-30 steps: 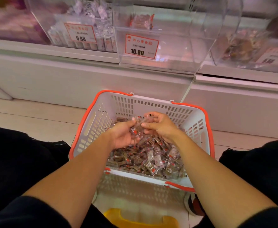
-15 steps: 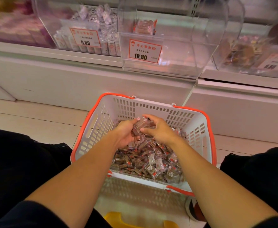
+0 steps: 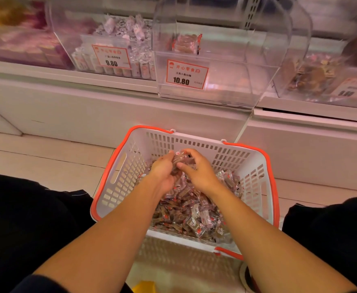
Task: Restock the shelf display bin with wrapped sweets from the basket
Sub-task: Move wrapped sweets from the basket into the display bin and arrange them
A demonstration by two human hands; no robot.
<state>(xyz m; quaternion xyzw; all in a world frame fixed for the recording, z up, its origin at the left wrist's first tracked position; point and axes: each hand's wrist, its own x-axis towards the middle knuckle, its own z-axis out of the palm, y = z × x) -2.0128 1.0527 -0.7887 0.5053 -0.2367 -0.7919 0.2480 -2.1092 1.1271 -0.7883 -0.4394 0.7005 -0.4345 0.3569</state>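
A white basket with an orange rim point(image 3: 118, 176) stands on the floor between my knees, holding a heap of brown wrapped sweets point(image 3: 192, 216). Over its far end, my left hand point(image 3: 164, 172) and my right hand point(image 3: 198, 170) are cupped together around a bunch of the sweets point(image 3: 180, 160), fingers curled on them. Straight ahead on the shelf is a clear display bin point(image 3: 215, 81) with a 10.80 price tag point(image 3: 186, 74). It holds only a few packets point(image 3: 186, 43) at the back.
A clear bin of pale wrapped sweets point(image 3: 120, 39) with a 9.80 tag stands left of the target bin, and a bin of brown snacks point(image 3: 313, 75) stands right. The white shelf base point(image 3: 109, 115) runs behind the basket. A yellow object point(image 3: 144, 287) lies near my feet.
Both hands have lifted slightly and shifted toward the basket's far end with the bunch of sweets between them. The view has tilted up toward the shelf.
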